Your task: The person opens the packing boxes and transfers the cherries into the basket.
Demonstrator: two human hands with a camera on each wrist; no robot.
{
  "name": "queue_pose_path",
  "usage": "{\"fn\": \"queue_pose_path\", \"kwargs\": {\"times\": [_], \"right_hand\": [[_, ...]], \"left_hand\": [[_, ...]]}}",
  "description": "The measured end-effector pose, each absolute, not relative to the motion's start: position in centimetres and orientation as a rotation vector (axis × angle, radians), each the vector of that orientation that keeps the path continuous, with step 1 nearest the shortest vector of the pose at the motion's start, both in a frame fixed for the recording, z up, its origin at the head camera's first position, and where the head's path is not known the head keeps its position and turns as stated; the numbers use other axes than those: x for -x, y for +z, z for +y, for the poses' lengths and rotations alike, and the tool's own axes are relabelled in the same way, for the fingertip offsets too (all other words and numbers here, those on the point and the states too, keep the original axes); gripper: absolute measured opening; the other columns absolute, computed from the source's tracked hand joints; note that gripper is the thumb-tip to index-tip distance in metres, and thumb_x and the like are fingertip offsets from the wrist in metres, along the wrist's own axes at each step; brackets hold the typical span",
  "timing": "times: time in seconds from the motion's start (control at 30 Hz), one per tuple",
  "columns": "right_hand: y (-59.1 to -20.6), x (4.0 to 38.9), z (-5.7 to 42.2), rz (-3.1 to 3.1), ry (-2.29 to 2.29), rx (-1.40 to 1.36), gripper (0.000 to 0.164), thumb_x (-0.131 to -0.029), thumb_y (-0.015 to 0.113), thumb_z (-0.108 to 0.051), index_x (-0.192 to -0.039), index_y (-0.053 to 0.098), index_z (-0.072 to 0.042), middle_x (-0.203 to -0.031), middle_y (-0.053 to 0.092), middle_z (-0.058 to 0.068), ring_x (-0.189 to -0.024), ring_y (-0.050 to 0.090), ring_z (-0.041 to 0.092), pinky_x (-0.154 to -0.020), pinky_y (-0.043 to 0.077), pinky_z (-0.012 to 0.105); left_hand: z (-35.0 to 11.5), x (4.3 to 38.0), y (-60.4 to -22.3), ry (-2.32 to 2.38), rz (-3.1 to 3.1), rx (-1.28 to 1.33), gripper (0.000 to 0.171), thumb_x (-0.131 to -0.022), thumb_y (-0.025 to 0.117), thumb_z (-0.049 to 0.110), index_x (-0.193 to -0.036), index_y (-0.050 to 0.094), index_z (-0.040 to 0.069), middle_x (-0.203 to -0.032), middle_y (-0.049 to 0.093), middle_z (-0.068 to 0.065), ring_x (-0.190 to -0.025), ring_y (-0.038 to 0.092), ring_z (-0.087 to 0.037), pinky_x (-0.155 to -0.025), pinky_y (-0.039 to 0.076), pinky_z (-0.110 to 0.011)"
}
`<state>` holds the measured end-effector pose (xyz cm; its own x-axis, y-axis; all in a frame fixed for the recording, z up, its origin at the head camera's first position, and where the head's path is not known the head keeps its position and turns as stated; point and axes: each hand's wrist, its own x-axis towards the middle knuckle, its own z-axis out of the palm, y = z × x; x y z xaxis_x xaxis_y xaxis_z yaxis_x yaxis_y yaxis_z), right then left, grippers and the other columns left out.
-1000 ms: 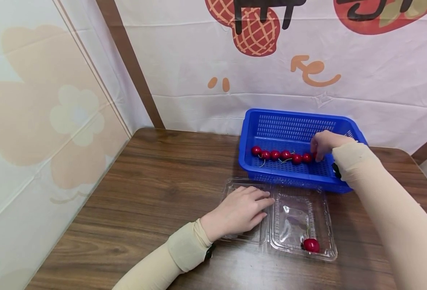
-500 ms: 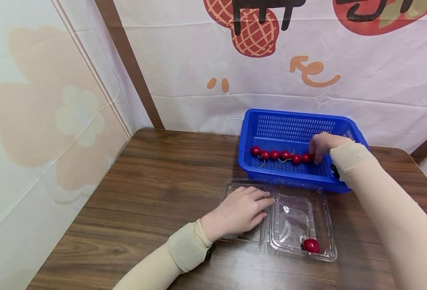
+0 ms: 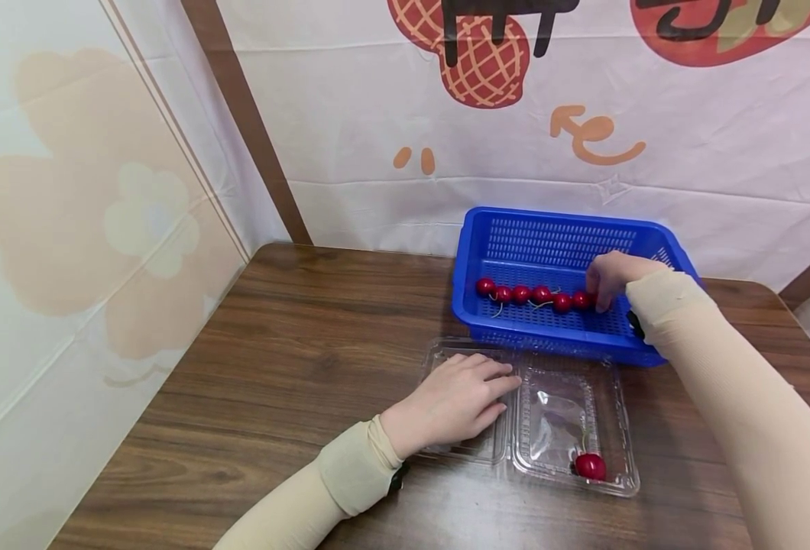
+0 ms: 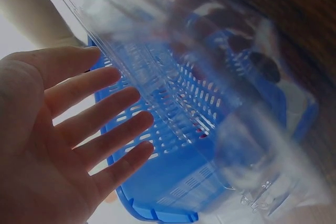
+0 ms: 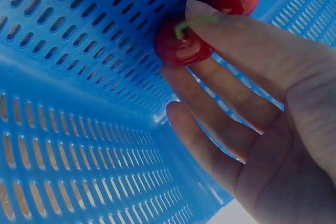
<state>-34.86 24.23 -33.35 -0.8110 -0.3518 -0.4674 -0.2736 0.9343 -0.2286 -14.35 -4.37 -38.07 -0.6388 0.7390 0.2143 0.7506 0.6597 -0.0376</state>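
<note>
Inside the blue basket, my right hand pinches the cherry at the right end of a row of red cherries. The right wrist view shows thumb and fingers at its sides, its short green stem beside the thumb. Fingers spread and nearly straight, my left hand rests over the left half of an opened clear plastic clamshell box. A single cherry lies in the front right corner of the box's right half.
The basket stands at the back of the brown wooden table, directly behind the clamshell box. A white printed cloth hangs behind the table, and another pale flowered cloth hangs on the left.
My right hand has shifted very slightly left at the end of the cherry row, then stays there. The left hand and the clamshell box have not moved.
</note>
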Motion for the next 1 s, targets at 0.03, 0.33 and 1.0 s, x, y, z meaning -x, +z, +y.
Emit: {"fn": "queue_pose_path", "kwargs": {"times": [0.03,0.33,1.0], "right_hand": [[-33.3,34.8,24.2,2.575,-0.201,0.448,0.032,-0.074,0.077,-0.007,-0.104,0.067,0.002,-0.096,0.068,0.013,-0.090,0.063,0.027,-0.084,0.050,0.053],[-32.9,34.7,24.2,2.616,-0.166,0.481,0.035,-0.073,0.079,-0.009,-0.104,0.066,0.001,-0.097,0.068,0.014,-0.091,0.062,0.029,-0.081,0.051,0.051],[-30.3,34.0,24.4,2.762,-0.038,0.684,0.019,-0.076,0.074,-0.017,-0.089,0.070,-0.003,-0.087,0.070,0.011,-0.079,0.063,0.022,-0.069,0.052,0.041]], "left_hand": [[-4.4,14.4,-38.1,-0.081,-2.665,1.213,0.038,-0.093,0.055,0.033,-0.129,0.060,0.020,-0.131,0.059,0.002,-0.120,0.053,-0.016,-0.099,0.043,-0.032],[-4.4,14.3,-37.9,-0.083,-2.663,1.215,0.038,-0.093,0.056,0.033,-0.129,0.060,0.020,-0.131,0.059,0.001,-0.120,0.054,-0.017,-0.099,0.043,-0.033],[-4.4,14.2,-38.2,-0.092,-2.659,1.207,0.038,-0.093,0.056,0.033,-0.129,0.060,0.021,-0.131,0.059,0.002,-0.120,0.053,-0.016,-0.100,0.043,-0.034]]}}
